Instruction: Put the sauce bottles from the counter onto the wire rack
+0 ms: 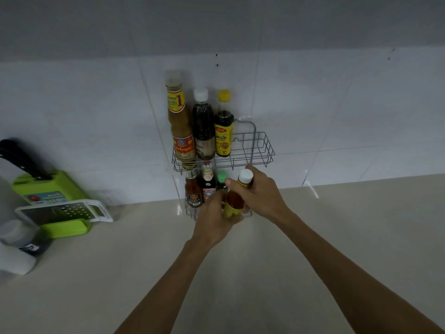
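A two-tier grey wire rack (262,145) hangs on the tiled wall. Its upper shelf holds a tall tan sauce bottle (179,121), a dark bottle with a white cap (203,126) and a dark bottle with a yellow cap and label (224,131). On the lower shelf stand a red sauce bottle (193,192), a dark bottle with a red label (208,185) and a green-capped bottle (222,178). Both hands hold an amber bottle with a white cap and yellow label (234,201) at the lower shelf's right end. My left hand (214,220) grips its base, my right hand (258,192) its neck.
On the beige counter (337,237) at the left stand a green knife block with a black-handled knife (48,186), a flat metal grater on a green tray (65,213), and a grey-white container (16,247). The upper shelf's right half has nothing in it.
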### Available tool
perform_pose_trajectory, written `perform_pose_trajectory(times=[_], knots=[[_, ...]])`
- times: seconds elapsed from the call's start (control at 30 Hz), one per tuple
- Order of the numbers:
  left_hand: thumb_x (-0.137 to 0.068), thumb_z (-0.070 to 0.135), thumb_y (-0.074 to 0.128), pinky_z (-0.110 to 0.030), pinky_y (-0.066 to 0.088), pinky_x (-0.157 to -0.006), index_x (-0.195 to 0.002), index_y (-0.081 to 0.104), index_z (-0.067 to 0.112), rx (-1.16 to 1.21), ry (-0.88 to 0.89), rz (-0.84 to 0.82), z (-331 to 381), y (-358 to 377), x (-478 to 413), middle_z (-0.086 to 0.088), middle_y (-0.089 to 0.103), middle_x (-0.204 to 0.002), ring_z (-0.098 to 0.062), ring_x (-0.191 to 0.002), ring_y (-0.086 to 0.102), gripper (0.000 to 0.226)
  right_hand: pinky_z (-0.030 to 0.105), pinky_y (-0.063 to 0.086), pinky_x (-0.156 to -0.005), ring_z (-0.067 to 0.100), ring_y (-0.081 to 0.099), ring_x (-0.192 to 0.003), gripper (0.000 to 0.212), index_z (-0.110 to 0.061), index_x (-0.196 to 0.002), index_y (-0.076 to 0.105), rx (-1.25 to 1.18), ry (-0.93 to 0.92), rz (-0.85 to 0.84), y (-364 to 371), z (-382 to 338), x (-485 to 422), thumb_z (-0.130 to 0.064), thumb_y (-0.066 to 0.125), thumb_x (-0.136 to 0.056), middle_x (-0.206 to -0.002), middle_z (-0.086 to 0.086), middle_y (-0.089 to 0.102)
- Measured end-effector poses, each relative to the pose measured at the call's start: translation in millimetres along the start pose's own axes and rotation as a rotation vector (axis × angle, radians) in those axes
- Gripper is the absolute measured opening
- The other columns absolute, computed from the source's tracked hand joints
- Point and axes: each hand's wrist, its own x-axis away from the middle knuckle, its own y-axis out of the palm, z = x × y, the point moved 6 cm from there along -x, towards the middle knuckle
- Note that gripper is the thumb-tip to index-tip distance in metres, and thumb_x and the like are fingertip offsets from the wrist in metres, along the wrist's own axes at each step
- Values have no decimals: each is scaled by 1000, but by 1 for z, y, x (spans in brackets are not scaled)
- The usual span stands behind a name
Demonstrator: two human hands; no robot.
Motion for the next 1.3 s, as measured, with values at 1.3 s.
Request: perform_pose_trajectory(times=[1.3], knots=[[-78, 5, 56, -29, 49, -87, -122, 53, 7, -56, -317, -165, -94, 24, -83, -9, 64, -115, -26, -108, 60, 44, 35, 43, -75, 39, 61, -104, 40, -3, -113, 54, 133, 309, 29, 75, 116, -95, -38, 60, -94, -111, 23, 65]])
